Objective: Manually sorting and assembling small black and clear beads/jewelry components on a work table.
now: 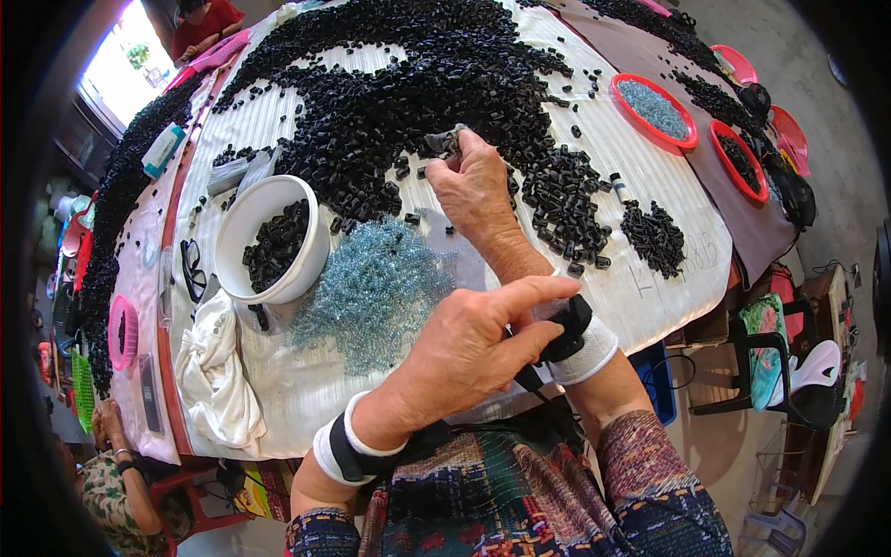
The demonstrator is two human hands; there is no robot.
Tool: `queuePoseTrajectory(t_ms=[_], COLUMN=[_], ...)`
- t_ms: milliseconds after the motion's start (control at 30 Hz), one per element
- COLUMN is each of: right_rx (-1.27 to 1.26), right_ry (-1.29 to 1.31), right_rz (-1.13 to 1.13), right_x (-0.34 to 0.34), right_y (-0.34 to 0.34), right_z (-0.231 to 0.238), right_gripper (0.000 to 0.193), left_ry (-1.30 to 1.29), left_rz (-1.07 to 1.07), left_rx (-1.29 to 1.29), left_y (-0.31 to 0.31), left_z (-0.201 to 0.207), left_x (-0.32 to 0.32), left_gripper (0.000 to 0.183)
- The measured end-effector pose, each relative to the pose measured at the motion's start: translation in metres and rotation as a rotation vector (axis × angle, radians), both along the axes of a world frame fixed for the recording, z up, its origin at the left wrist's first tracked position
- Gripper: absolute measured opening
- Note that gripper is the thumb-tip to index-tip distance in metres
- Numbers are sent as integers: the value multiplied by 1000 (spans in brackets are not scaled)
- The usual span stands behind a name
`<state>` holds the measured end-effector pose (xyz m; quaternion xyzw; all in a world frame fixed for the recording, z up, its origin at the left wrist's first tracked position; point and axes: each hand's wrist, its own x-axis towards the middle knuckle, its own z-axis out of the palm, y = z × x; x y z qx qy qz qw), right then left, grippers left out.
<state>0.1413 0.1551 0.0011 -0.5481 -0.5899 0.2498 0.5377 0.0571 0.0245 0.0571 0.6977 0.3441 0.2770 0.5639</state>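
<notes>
My right hand [475, 181] reaches over the table with its fingers closed on a small dark grey crumpled piece [445, 141], whose kind I cannot make out. It is above the edge of a big heap of short black plastic parts [399, 102]. On my right wrist, over a white wristband [594, 355], sits a black wrist strap [568, 330]. My left hand [469, 339] crosses over to it, thumb and index finger gripping it. Nearer me lies a pile of small pale-blue springs [371, 288]. Left of that, a white bowl [316, 251] holds black parts.
Eyeglasses [193, 269] and a white cloth [215, 376] lie at the left. Smaller black pieces [652, 238] are heaped at the right. Red baskets [687, 139] stand farther right. Other people sit far left [200, 28] and near left [121, 492]. A chair [766, 362] stands at right.
</notes>
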Motion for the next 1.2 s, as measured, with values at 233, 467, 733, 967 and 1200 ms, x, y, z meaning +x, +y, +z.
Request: queuePoseTrajectory(t_ms=[233,467,733,967,1200], right_rx=[-80,-132,-175,-166,-518], right_ry=[-36,9,-49,-15,776], right_rz=[44,80,93,245,446], right_x=[-9,-15,-29,-47,-19], right_y=[-11,-14,-20,-35,-24], right_z=[2,-1,-4,6,18], right_gripper=[11,14,15,13,12], left_ry=[127,307,253,344,219], left_rz=[88,14,34,90,44], left_rx=[393,721,764,833,725], left_y=[-3,7,27,39,33], left_z=[-2,7,7,17,24], left_x=[10,20,49,63,57], left_gripper=[26,11,10,10,9])
